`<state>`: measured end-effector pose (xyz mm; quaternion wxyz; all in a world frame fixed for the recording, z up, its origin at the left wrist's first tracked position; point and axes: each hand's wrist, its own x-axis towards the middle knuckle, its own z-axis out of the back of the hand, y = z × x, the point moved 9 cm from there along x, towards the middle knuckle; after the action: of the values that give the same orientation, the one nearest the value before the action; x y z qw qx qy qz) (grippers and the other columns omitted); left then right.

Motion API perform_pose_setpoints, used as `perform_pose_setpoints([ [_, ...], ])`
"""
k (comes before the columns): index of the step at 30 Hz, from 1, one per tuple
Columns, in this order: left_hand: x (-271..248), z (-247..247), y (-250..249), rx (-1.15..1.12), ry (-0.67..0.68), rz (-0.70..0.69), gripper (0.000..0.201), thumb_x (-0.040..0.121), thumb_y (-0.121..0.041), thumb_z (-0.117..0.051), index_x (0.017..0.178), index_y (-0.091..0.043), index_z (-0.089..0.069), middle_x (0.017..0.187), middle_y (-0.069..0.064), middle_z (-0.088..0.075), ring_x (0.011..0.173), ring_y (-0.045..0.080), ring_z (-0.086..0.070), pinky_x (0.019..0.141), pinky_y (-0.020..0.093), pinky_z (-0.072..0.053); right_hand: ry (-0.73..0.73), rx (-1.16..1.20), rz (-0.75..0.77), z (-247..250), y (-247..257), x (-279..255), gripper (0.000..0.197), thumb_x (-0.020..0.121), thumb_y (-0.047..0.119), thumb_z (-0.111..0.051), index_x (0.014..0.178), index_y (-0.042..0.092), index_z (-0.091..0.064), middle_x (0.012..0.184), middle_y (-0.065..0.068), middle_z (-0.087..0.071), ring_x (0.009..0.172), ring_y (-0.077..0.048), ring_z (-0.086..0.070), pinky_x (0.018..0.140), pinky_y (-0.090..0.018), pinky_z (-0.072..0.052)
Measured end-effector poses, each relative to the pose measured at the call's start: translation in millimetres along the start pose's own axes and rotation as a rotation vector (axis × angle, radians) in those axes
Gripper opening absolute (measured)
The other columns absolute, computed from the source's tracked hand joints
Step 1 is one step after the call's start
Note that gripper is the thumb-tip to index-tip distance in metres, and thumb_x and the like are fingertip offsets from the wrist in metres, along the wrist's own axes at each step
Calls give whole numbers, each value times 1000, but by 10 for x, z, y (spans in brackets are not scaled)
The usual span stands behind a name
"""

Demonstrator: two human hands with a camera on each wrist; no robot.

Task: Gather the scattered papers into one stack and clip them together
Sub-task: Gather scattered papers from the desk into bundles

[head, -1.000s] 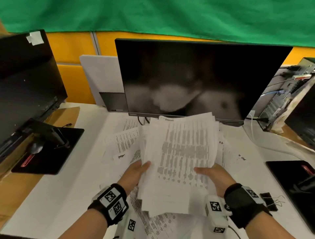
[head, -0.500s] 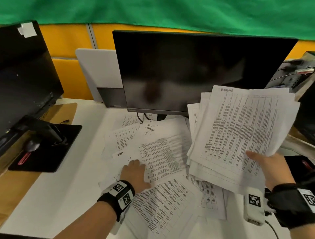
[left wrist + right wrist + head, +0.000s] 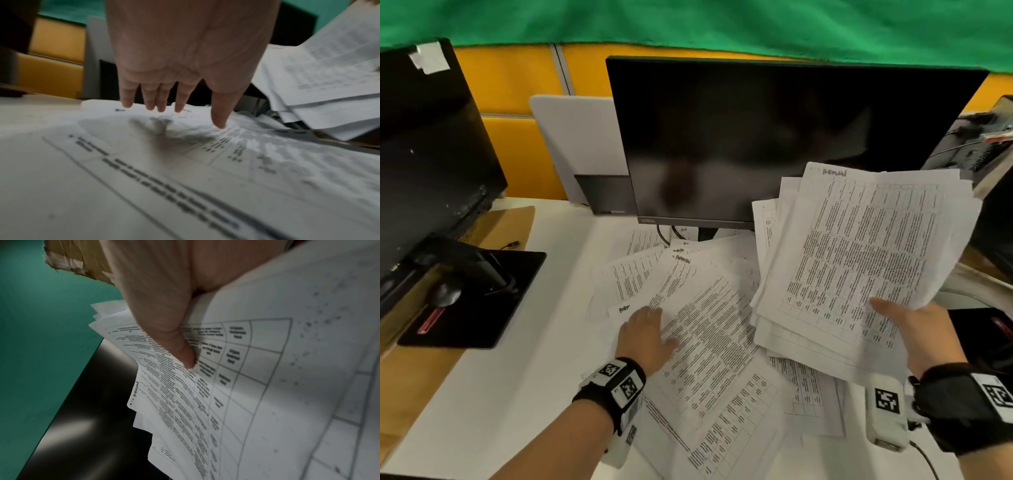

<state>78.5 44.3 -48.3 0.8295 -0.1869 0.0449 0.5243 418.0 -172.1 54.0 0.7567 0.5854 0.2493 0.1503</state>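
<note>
Two hands are at work over the white surface (image 3: 493, 394). The right hand (image 3: 921, 337), at about four o'clock in the head view, holds one raised bundle of papers (image 3: 859, 260) clear of the surface; its grip is a pinch, the thumb (image 3: 183, 353) pressed onto the printed top sheet with the other fingers hidden beneath. The bundle's sheets are fanned and uneven at their edges, too many and too overlapped to count. The left hand (image 3: 645, 337), near six o'clock, lies with its grip spread and fingers straight, the fingertips (image 3: 179, 107) reaching down to the loose sheets (image 3: 705, 342) that lie scattered flat on the surface; whether the palm presses on them cannot be told. At least five loose sheets overlap there, spreading from the centre toward seven o'clock and twelve o'clock, some running under the raised bundle. One dark monitor (image 3: 774, 137) stands at twelve o'clock behind the papers, and a second dark monitor (image 3: 424, 164) stands at nine o'clock above a black pad (image 3: 482, 308). A green cloth (image 3: 688, 24) hangs across the top.
</note>
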Motion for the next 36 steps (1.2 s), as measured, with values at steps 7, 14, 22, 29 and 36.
perform_pose_setpoints([
  [7,114,-86,14,131,61,91,73,77,-62,-58,130,-13,-45,134,8,-45,122,28,-44,100,39,-41,-55,-55,40,30,124,-36,44,87,6,-61,131,6,-54,127,-11,-60,104,-25,-55,89,-38,-41],
  [14,168,-68,196,-168,153,206,85,73,-37,-74,141,-13,-30,128,6,-57,112,24,-58,96,37,-48,-93,-147,77,127,310,-84,42,89,6,-59,131,4,-53,131,-16,-57,117,-34,-54,88,-36,-40],
  [22,278,731,-51,-223,-176,-69,35,99,-18,-40,129,-20,-57,110,3,-69,92,21,-65,73,26,-53,-73,-131,90,52,364,-133,43,89,8,-59,132,6,-52,132,-14,-58,118,-31,-54,90,-36,-40],
  [29,352,1096,-215,-232,-331,-63,41,101,-16,-31,141,-19,-42,127,14,-60,114,32,-57,95,36,-45,-65,-145,109,-8,435,-183,43,89,8,-59,131,7,-53,131,-13,-58,117,-31,-55,90,-36,-41],
  [36,-11,476,301,-617,-75,271,36,96,-18,-40,123,-3,-57,124,17,-61,111,32,-58,90,33,-46,-45,-133,133,15,487,-220,43,89,6,-58,132,8,-52,133,-12,-57,104,-20,-52,89,-36,-40],
])
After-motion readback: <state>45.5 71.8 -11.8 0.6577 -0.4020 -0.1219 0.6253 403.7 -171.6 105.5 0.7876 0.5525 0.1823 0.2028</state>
